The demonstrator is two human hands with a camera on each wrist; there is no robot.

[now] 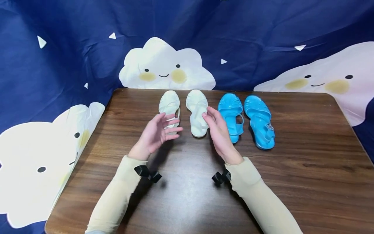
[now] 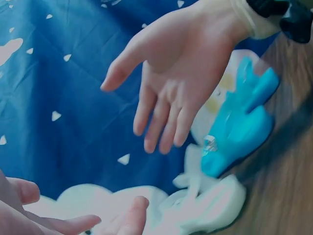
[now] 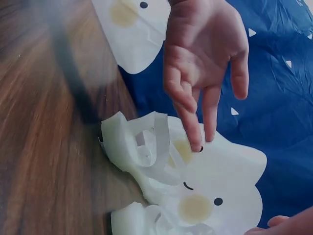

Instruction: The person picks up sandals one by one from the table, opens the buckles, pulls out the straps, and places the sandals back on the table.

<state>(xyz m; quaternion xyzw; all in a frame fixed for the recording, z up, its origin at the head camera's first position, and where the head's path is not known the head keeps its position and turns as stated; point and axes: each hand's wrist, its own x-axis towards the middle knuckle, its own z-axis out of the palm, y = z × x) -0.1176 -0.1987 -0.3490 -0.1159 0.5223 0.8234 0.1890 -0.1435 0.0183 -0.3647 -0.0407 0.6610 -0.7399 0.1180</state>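
Observation:
A pair of white sandals lies along the table's back: the left white sandal (image 1: 169, 100) and the right white sandal (image 1: 196, 98), toes toward the far edge. To their right are two blue sandals, one (image 1: 230, 103) beside the other (image 1: 257, 109). My left hand (image 1: 156, 134) hovers over the heel end of the left white sandal, palm inward, fingers spread. Above the gap between the right white sandal and the nearer blue one is my right hand (image 1: 219, 131), fingers extended. Both hands look empty in the wrist views, where the left palm (image 3: 203, 54) and right palm (image 2: 183, 73) show.
The brown wooden table (image 1: 187, 195) has rounded back corners. Behind it and on the left hangs a dark blue cloth (image 1: 233, 29) with white smiling clouds and small white triangles. A small black device (image 1: 147, 173) is strapped at each wrist.

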